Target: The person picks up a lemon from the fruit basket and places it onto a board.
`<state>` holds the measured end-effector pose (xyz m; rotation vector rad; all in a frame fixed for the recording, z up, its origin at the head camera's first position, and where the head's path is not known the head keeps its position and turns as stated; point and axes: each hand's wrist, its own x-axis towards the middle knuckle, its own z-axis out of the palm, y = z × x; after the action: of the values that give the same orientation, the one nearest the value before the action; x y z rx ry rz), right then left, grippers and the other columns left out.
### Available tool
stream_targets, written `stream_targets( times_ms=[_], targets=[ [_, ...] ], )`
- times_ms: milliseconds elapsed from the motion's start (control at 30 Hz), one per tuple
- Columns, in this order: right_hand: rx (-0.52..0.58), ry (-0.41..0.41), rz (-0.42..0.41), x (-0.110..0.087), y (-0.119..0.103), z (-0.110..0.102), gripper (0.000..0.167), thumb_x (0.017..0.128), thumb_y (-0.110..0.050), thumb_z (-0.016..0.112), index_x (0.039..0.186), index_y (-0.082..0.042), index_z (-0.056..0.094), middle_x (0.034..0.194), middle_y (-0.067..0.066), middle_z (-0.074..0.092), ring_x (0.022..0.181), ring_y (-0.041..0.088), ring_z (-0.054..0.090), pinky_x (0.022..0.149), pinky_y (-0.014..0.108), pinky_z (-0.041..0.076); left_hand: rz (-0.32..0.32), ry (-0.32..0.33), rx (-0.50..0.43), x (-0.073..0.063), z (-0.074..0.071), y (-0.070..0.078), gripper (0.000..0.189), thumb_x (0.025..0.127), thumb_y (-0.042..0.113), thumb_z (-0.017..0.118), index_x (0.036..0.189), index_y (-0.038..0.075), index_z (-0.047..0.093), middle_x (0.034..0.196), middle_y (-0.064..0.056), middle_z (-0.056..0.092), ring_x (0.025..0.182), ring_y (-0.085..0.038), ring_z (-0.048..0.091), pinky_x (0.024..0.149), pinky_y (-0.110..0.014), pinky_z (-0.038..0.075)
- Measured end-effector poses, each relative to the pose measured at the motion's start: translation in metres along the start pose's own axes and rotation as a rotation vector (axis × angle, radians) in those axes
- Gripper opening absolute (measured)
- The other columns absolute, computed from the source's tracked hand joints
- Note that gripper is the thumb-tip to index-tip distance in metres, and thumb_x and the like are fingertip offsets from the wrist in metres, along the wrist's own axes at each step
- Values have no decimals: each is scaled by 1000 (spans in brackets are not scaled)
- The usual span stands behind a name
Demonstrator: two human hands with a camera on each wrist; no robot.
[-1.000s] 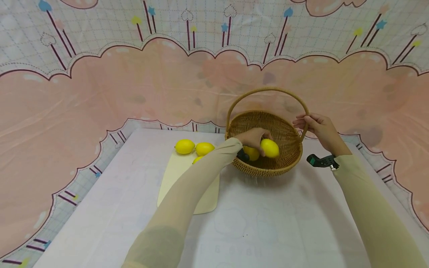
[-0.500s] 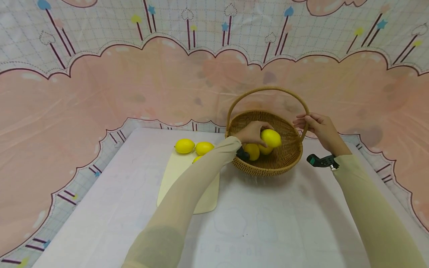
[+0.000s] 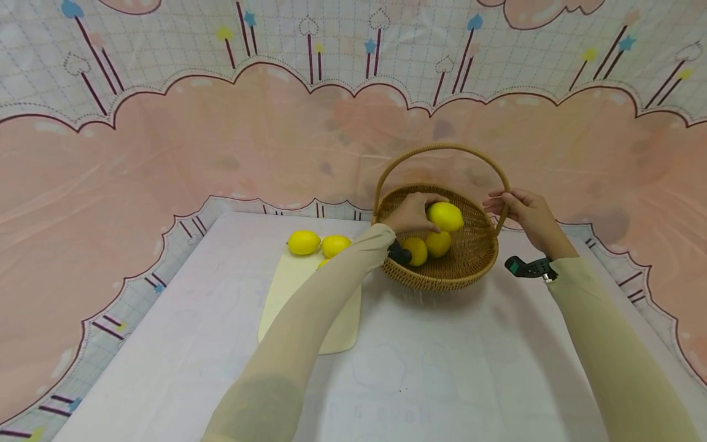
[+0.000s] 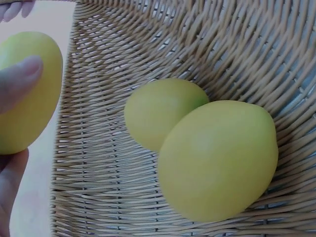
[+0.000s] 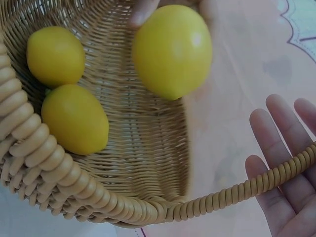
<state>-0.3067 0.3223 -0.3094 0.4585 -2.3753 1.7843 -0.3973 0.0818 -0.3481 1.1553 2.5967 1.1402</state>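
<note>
My left hand (image 3: 411,213) grips a lemon (image 3: 446,217) between thumb and fingers, over the inside of a wicker basket (image 3: 469,270). Two more lemons lie in the basket, one lemon (image 3: 439,244) touching the other lemon (image 3: 416,252). The left wrist view shows my thumb (image 4: 24,76) pressed on the held lemon at the left edge, beside the big near lemon (image 4: 219,160). My right hand (image 3: 530,218) holds the right side of the arched basket handle (image 3: 442,146). The right wrist view has its fingers (image 5: 276,133) behind the handle; the thumb is out of that view.
A cream cutting board (image 3: 282,307) lies left of the basket, partly under my left sleeve. At its far end are a lemon (image 3: 303,242), a second lemon (image 3: 334,246) and a third, mostly hidden. A patterned cloth (image 3: 276,147) hangs behind the white table (image 3: 442,368).
My left hand has lifted the lemon up and back from low in the basket, uncovering another lemon beneath it. My right hand has stayed at the handle.
</note>
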Motion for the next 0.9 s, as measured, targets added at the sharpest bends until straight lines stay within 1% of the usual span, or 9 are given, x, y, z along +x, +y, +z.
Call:
stream_targets(
  times_ms=[100, 200, 333, 500, 600, 667, 733, 800, 900],
  targets=[
    [-12, 2, -1, 0, 1, 0, 26, 98, -29, 47, 109, -16, 66, 95, -14, 71, 89, 2, 67, 81, 14, 53, 22, 22, -3, -1, -4, 1, 66, 73, 13, 80, 133, 13, 53, 134, -4, 56, 120, -16, 54, 97, -21, 46],
    [-28, 7, 0, 1, 3, 0, 26, 98, -29, 46, 110, -16, 65, 95, -15, 70, 89, 2, 67, 80, 13, 53, 65, 50, 8, -3, -10, 4, 66, 73, 11, 80, 133, 12, 53, 135, -4, 56, 121, -17, 54, 99, -20, 45],
    [-35, 11, 2, 1, 4, -1, 26, 98, -29, 46, 110, -16, 65, 95, -16, 70, 89, 1, 67, 79, 12, 52, 97, 67, 24, -7, -19, 11, 63, 73, 14, 80, 131, 10, 55, 129, -6, 59, 115, -16, 57, 95, -18, 47],
    [-19, 7, 0, 1, 5, -1, 25, 98, -27, 46, 109, -16, 66, 95, -15, 70, 88, 2, 67, 79, 11, 53, 83, 64, -54, -14, -30, 15, 57, 74, 14, 80, 126, 7, 57, 120, -8, 63, 105, -17, 60, 88, -19, 50],
    [-11, 4, -1, 1, 4, 0, 24, 98, -26, 46, 109, -16, 66, 94, -15, 71, 88, 1, 67, 78, 11, 53, 91, 91, -86, -20, -35, 16, 60, 73, 11, 80, 128, 6, 57, 123, -9, 62, 108, -18, 60, 89, -19, 50],
    [-15, 5, -3, 1, 4, 1, 24, 98, -26, 46, 109, -16, 65, 94, -15, 71, 89, 1, 67, 77, 11, 53, 117, 104, -115, -25, -38, 16, 62, 73, 9, 80, 129, 3, 55, 126, -12, 60, 111, -21, 59, 90, -20, 50],
    [-14, 4, -3, 1, 4, 1, 24, 98, -26, 47, 109, -16, 65, 94, -15, 71, 89, 1, 67, 77, 11, 53, 125, 107, -149, -32, -42, 17, 64, 73, 7, 80, 131, 1, 53, 129, -13, 58, 113, -23, 58, 91, -21, 50],
    [-16, 5, -2, 1, 4, 1, 24, 98, -26, 47, 109, -16, 65, 94, -15, 71, 89, 1, 67, 77, 11, 53, 124, 103, -191, -39, -46, 17, 66, 73, 6, 79, 133, 0, 52, 132, -14, 56, 116, -24, 58, 92, -23, 51],
    [-13, 5, -1, 1, 5, 0, 23, 97, -27, 47, 108, -17, 65, 94, -15, 71, 89, 0, 67, 77, 11, 53, 98, 99, -239, -50, -51, 18, 67, 73, 4, 78, 134, 0, 50, 136, -14, 52, 120, -25, 56, 95, -24, 50]
  ],
)
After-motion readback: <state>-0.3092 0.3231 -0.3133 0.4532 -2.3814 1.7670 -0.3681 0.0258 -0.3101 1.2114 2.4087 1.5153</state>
